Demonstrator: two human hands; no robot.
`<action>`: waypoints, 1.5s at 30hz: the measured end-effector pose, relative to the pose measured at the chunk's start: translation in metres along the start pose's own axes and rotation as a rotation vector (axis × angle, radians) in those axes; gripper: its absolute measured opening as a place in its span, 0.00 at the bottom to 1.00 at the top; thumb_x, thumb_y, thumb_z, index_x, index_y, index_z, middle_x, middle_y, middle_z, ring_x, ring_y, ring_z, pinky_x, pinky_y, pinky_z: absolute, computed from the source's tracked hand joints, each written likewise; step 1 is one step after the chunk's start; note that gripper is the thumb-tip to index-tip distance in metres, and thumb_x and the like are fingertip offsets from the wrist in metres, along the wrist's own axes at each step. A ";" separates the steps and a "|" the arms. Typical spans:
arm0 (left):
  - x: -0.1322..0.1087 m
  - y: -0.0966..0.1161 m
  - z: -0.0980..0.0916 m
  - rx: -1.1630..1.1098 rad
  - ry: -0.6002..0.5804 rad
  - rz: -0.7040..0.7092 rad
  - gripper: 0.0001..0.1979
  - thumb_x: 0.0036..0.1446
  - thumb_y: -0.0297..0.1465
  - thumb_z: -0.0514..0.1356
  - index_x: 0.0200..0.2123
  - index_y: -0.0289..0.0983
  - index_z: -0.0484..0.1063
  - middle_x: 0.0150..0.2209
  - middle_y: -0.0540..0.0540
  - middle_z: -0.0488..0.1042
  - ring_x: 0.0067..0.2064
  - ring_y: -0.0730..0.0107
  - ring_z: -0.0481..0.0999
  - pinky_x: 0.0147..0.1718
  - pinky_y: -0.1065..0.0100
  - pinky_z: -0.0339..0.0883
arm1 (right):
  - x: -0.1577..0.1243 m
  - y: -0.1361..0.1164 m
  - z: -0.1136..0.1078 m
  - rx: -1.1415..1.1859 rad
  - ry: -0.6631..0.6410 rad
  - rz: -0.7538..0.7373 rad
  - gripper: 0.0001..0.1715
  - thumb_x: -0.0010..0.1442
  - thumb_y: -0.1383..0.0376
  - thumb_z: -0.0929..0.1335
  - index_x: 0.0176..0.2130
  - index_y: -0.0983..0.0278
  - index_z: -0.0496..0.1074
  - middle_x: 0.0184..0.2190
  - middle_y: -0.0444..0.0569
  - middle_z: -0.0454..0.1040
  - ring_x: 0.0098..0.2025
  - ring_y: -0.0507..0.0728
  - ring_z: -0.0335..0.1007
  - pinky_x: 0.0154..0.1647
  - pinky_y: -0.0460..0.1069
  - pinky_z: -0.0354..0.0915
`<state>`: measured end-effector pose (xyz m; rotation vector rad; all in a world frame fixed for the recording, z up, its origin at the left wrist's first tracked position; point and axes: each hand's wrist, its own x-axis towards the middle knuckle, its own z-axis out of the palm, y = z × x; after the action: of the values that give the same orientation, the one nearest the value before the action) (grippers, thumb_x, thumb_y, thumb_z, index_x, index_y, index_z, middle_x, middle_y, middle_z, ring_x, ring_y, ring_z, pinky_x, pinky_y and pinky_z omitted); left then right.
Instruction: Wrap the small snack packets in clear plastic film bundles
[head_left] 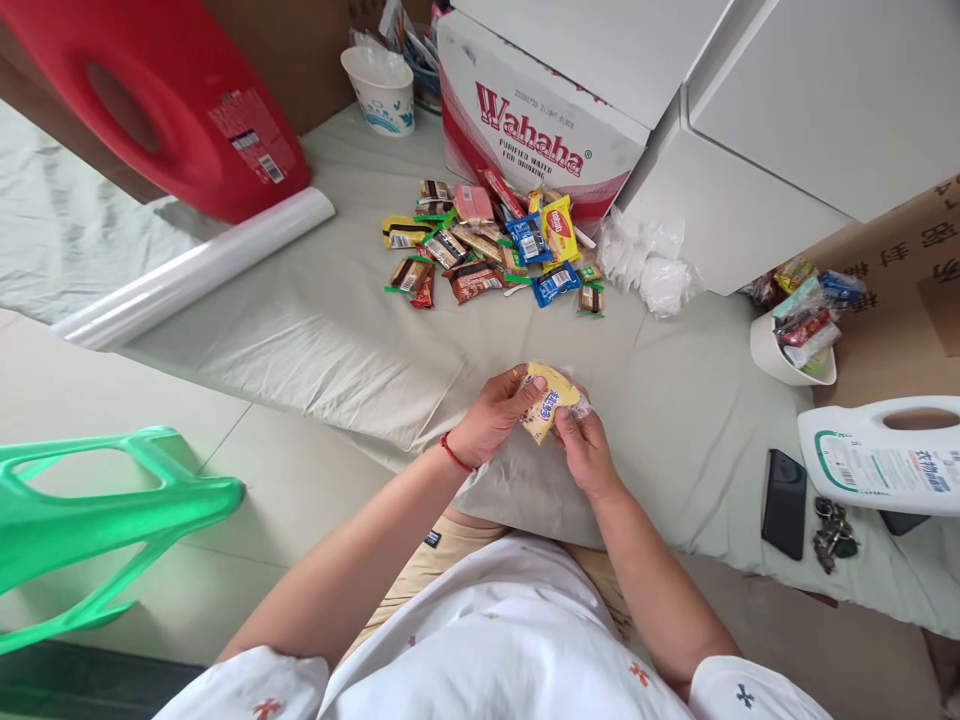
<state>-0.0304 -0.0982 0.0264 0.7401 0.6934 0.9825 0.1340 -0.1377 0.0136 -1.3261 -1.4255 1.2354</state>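
Note:
Both hands hold a small yellow snack packet (551, 398) with blue print, above the front of the cloth-covered surface. My left hand (499, 408), with a red cord at the wrist, pinches its left side with the thumb on top. My right hand (587, 447) grips the lower right side, thumb also on top. Clear plastic shows around the packet's right edge; whether it is a separate bag I cannot tell. Beyond the hands lies a pile of wrapped snacks (480, 277) in several colours. Beside the pile, to its right, are crumpled clear plastic bags (652, 262).
A Wahaha carton (540, 120) stands behind the pile. To the left are a plastic roll (202, 270), a red jug (217, 130) and a green stool (112, 500). On the right are a snack-filled cup (766, 350), a white bottle (862, 440), a phone (784, 505) and keys (834, 535).

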 end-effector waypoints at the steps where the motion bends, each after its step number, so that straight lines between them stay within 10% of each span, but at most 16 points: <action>1: 0.000 -0.002 0.001 0.053 0.035 0.007 0.26 0.56 0.52 0.68 0.42 0.35 0.74 0.36 0.47 0.79 0.36 0.68 0.77 0.34 0.69 0.69 | -0.002 0.000 0.000 -0.002 0.024 -0.002 0.40 0.69 0.40 0.62 0.71 0.55 0.62 0.46 0.54 0.78 0.45 0.62 0.76 0.42 0.56 0.74; 8: -0.001 -0.016 0.012 0.569 0.183 0.143 0.22 0.66 0.50 0.57 0.45 0.37 0.73 0.36 0.45 0.78 0.36 0.66 0.76 0.35 0.66 0.69 | -0.007 0.002 -0.001 -0.050 0.077 -0.013 0.40 0.68 0.43 0.66 0.72 0.53 0.60 0.53 0.54 0.76 0.48 0.61 0.75 0.47 0.57 0.75; 15: -0.003 -0.026 0.015 1.149 0.244 0.387 0.19 0.72 0.41 0.50 0.42 0.38 0.77 0.49 0.38 0.82 0.58 0.52 0.78 0.60 0.50 0.67 | -0.006 0.007 -0.017 -0.095 0.049 -0.012 0.34 0.65 0.46 0.71 0.65 0.54 0.70 0.55 0.53 0.75 0.52 0.61 0.75 0.52 0.56 0.74; 21: -0.010 -0.022 0.007 1.265 0.208 0.544 0.17 0.72 0.39 0.54 0.53 0.36 0.75 0.51 0.39 0.82 0.54 0.57 0.81 0.52 0.58 0.76 | -0.010 0.016 -0.032 -0.023 0.168 0.040 0.31 0.62 0.48 0.73 0.60 0.56 0.75 0.51 0.53 0.77 0.49 0.60 0.76 0.49 0.54 0.75; 25: -0.032 -0.008 -0.032 1.411 0.236 0.715 0.10 0.70 0.31 0.56 0.49 0.38 0.76 0.45 0.41 0.83 0.54 0.55 0.81 0.53 0.56 0.75 | -0.004 0.024 -0.092 0.098 0.502 0.129 0.35 0.57 0.46 0.76 0.57 0.59 0.74 0.49 0.51 0.79 0.43 0.57 0.77 0.40 0.51 0.76; 29: -0.050 -0.003 -0.077 1.562 0.296 0.720 0.09 0.68 0.29 0.57 0.48 0.39 0.75 0.43 0.42 0.83 0.49 0.55 0.82 0.50 0.55 0.75 | 0.020 0.012 -0.207 0.154 0.874 -0.009 0.27 0.54 0.51 0.78 0.48 0.59 0.73 0.39 0.43 0.78 0.30 0.48 0.71 0.29 0.42 0.69; 35: -0.050 -0.009 -0.081 1.804 0.336 0.760 0.08 0.65 0.28 0.60 0.46 0.38 0.76 0.44 0.40 0.82 0.48 0.50 0.81 0.44 0.55 0.70 | 0.077 -0.019 -0.358 0.118 1.285 0.199 0.10 0.71 0.54 0.65 0.46 0.57 0.68 0.32 0.38 0.71 0.21 0.45 0.60 0.20 0.39 0.62; 45: -0.049 -0.007 -0.079 1.827 0.303 0.801 0.10 0.63 0.28 0.59 0.46 0.41 0.76 0.44 0.41 0.82 0.46 0.50 0.80 0.43 0.55 0.70 | 0.073 0.019 -0.379 0.198 1.341 0.462 0.14 0.70 0.56 0.68 0.51 0.60 0.70 0.34 0.41 0.72 0.23 0.46 0.63 0.26 0.42 0.72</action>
<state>-0.1088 -0.1267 -0.0157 2.6367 1.6143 0.9561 0.4981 -0.0174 0.0637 -1.8107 -0.0492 0.4262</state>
